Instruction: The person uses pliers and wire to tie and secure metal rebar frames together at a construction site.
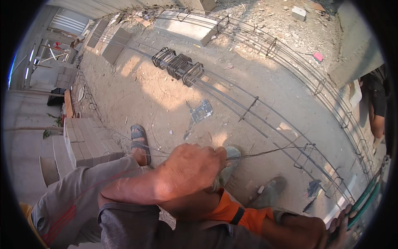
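My left hand (195, 166) is closed in a fist at the centre, gripping a bundle of thin tie wire (265, 152). The bundle stretches right to the end of a nearby rebar cage (257, 128); thin loose strands trail left past my sandalled foot (139, 141). At the lower right edge, my right hand (338, 228) has its fingers curled at the end of green tube-like handles (365, 199); their far part is cut off and blurred. Orange cloth (242, 211) with a black band lies between the arms. Several dark stirrups (178, 64) are bunched on the cage's bars.
A second long rebar cage (315, 85) curves along the right. Concrete blocks (186, 25) lie at the back, and stacked bricks (89, 139) stand left. Another person's arm (376, 112) shows at the right rim. A torn flat scrap (201, 111) lies on the dirt floor.
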The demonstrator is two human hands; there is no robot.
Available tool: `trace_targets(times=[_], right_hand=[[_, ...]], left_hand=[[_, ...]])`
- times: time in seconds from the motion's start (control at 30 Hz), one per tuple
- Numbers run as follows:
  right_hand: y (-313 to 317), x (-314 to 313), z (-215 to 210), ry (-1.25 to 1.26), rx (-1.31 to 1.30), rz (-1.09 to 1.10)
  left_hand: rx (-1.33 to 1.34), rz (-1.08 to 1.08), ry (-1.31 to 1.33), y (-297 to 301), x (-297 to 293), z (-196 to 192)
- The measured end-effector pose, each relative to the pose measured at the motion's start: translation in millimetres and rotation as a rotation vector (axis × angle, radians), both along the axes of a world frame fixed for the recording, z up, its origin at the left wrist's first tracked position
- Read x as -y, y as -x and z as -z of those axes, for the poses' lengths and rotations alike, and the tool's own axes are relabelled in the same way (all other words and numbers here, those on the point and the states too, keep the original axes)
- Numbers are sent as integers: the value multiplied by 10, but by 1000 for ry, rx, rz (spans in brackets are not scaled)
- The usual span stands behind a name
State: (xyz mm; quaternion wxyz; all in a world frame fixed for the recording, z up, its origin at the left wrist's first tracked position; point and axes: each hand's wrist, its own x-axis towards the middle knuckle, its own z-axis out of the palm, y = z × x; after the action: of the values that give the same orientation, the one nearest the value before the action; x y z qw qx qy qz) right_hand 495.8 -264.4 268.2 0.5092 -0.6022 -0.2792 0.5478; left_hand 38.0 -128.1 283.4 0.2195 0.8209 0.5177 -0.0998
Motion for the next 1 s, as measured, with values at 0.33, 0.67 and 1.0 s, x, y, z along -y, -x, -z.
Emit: trace_targets(times=[0.33,0.67,1.0], right_hand=[[235,-1047,339,106,667,136],[984,-1371,341,199,749,-50],[1040,-536,-463,301,652,-202]], left_hand=[[16,36,297,-361,-1154,474],[8,-398,79,-482,-831,529],[-159,-723,-77,19,517,-256]])
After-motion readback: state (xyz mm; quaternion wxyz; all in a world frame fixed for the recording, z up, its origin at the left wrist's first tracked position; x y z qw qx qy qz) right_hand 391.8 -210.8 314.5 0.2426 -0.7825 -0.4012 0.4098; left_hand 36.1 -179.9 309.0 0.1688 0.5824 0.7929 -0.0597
